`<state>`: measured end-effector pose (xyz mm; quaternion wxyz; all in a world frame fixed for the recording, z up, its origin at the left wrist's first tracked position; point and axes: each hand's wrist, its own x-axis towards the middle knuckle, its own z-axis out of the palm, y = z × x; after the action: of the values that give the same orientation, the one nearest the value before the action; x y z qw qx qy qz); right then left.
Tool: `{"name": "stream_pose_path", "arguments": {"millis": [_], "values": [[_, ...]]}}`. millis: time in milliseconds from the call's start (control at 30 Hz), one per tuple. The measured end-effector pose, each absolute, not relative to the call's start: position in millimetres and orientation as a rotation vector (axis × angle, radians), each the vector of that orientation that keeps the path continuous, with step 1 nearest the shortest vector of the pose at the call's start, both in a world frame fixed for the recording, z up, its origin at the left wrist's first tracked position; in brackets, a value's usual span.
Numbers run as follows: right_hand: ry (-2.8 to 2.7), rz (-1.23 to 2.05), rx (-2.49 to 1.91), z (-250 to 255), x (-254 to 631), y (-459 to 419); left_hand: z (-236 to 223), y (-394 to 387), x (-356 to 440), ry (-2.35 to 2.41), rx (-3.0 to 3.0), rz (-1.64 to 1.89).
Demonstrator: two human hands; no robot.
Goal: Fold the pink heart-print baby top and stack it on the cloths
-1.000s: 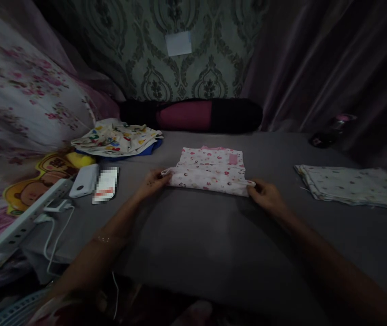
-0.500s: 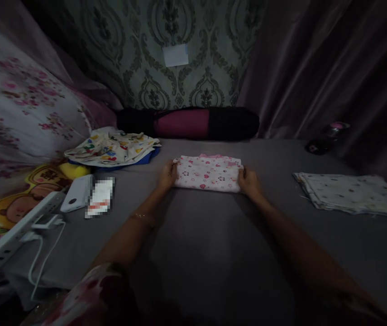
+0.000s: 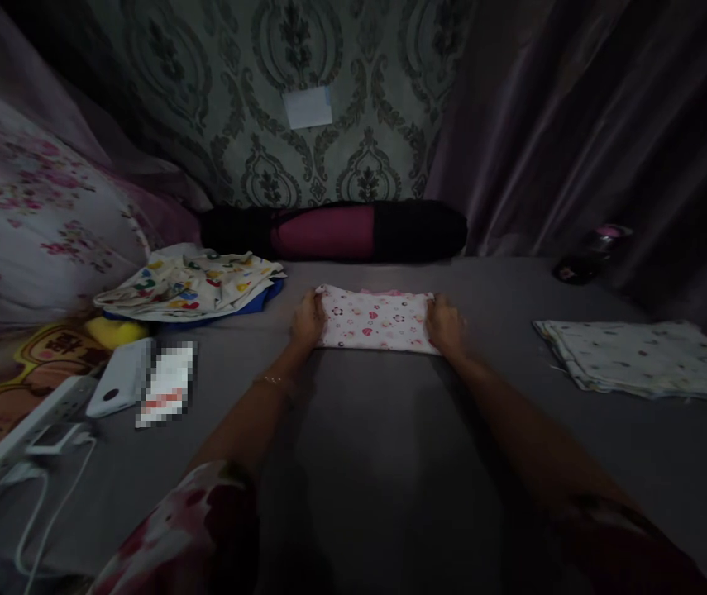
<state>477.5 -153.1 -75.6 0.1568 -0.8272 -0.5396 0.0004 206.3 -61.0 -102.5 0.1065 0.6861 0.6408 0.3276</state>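
Note:
A small white garment printed with pink hearts (image 3: 376,318) lies folded into a narrow strip on the grey bed surface (image 3: 378,446). My left hand (image 3: 307,321) grips its left end with the fingers curled over the edge. At the right end my right hand (image 3: 446,325) does the same, fingers closed on the cloth. Both arms reach forward from the bottom of the view.
A pile of colourful printed clothes (image 3: 188,283) lies at the left, a folded pale cloth (image 3: 644,359) at the right. A dark bolster with a pink middle (image 3: 334,231) lies along the wall. A white power bank (image 3: 118,388), power strip (image 3: 11,442) and cables sit at the near left.
The garment's near half has been folded away from me onto its far half, leaving a narrower strip. Both hands moved forward with it and now sit at its two ends.

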Motion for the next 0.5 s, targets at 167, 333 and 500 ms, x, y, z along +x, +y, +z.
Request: {"name": "stream_pose_path", "arguments": {"millis": [167,333,500], "values": [[-1.570,-0.018,-2.394,-75,481,-138,-100,-54,212,1.945,2.001,0.877],[-1.556,-0.023,-2.405,-81,484,-125,-101,-51,216,2.029,1.969,0.789],[-1.487,0.034,-2.385,-94,489,-118,-104,-48,217,2.052,1.919,0.772]]}}
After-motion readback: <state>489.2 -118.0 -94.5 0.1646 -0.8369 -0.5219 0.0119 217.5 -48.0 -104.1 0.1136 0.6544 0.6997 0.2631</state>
